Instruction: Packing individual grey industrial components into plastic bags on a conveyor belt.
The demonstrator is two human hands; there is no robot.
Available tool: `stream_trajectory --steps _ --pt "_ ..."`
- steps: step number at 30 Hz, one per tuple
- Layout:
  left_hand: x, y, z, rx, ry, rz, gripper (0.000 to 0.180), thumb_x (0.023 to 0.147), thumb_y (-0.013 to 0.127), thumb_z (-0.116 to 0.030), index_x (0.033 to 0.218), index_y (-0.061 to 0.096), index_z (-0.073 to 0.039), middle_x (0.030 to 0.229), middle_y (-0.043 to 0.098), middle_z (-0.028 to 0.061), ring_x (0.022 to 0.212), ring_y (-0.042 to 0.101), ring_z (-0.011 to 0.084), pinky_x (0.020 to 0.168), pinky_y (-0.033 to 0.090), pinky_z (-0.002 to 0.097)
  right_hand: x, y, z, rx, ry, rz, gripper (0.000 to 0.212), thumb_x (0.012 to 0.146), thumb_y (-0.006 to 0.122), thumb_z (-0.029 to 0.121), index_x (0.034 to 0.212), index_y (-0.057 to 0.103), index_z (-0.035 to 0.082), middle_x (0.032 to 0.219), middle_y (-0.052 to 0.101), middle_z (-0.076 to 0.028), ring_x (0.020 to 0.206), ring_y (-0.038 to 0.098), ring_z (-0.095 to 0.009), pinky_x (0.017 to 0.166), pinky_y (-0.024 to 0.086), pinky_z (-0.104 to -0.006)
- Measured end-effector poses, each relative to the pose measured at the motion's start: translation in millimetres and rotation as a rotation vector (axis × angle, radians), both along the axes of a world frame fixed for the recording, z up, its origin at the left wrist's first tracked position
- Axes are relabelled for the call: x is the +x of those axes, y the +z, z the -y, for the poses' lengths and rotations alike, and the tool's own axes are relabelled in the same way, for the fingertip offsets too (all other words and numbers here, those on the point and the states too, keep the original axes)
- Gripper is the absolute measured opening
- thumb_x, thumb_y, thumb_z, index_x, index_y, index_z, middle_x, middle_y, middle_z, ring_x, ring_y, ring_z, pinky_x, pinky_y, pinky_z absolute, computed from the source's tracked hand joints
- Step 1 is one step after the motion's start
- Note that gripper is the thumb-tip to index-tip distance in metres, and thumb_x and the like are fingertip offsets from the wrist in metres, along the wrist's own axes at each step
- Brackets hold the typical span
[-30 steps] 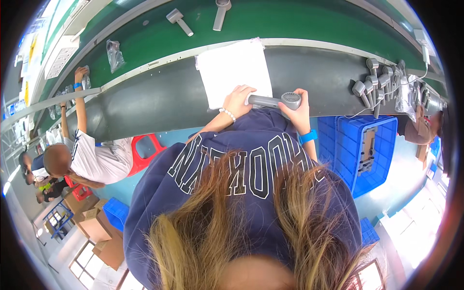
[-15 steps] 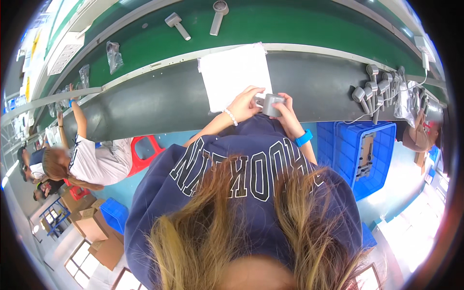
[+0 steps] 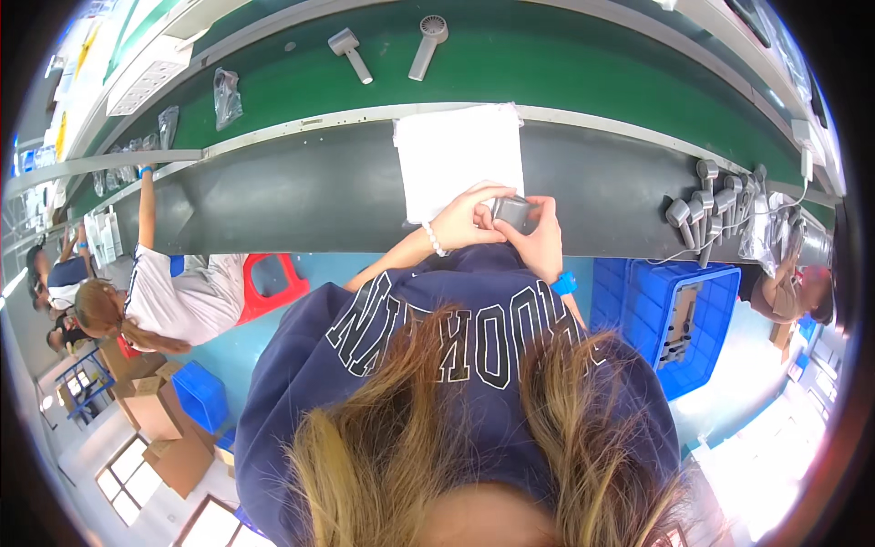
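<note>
Centrally, both hands together over the dark bench edge; left hand and right hand wrapped around one small grey device, fingers curled close on it from either side, held just above the near edge of a white sheet; sheet lying flat on the bench, far edge touching the green conveyor belt. Bead bracelet on left wrist, blue wristband on right. Navy sweatshirt and long hair filling the lower middle, hiding the forearms and whatever sits directly below the hands. On the belt, well apart from the hands: two grey handled devices lying side by side; clear plastic bags further left. Right along the bench: cluster of grey handled devices standing close together, cables trailing off beside them. Below that, blue crate with dark parts inside. Left: another person in white shirt, arm stretched up to the bench; red stool just beside. Lower left: cardboard boxes, small blue bin.
</note>
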State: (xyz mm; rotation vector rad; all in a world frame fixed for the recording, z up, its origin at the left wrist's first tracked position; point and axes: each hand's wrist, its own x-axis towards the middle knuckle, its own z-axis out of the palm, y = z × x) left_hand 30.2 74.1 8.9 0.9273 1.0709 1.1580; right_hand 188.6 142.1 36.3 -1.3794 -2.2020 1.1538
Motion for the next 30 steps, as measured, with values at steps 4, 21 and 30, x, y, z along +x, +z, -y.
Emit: stream_trajectory --steps 4,21,30 --pt "-2 -4 -11 -0.011 0.052 0.107 0.066 0.065 0.067 0.011 0.125 0.043 -0.005 0.124 0.04 0.0055 0.066 0.051 0.0042 0.059 0.046 0.0179 -1 -20 -16 0.234 0.208 0.003 0.074 0.061 0.076 0.03 0.118 0.038 0.0 0.109 0.049 -0.021 0.097 0.051 -0.036 0.076 0.046 -0.0404" --pt "-7 -51 -44 0.049 0.816 -0.74 0.041 0.074 0.06 -0.008 0.113 0.049 -0.004 0.106 0.052 0.0104 0.076 0.057 0.0238 0.068 0.047 0.0346 -116 -43 -201 -0.142 0.327 -0.355 0.023 0.081 0.06 0.014 0.101 0.055 0.003 0.094 0.058 -0.007 0.086 0.054 -0.014 0.074 0.044 -0.0264" --pt "55 -168 0 0.461 0.122 -1.306 0.011 0.066 0.053 -0.02 0.063 0.057 -0.011 0.075 0.052 0.0031 0.079 0.05 0.0204 0.067 0.041 0.0344 -278 -128 -303 0.508 0.104 0.162 0.047 0.078 0.056 0.035 0.107 0.055 -0.002 0.103 0.058 -0.019 0.096 0.054 -0.032 0.085 0.042 -0.0382"
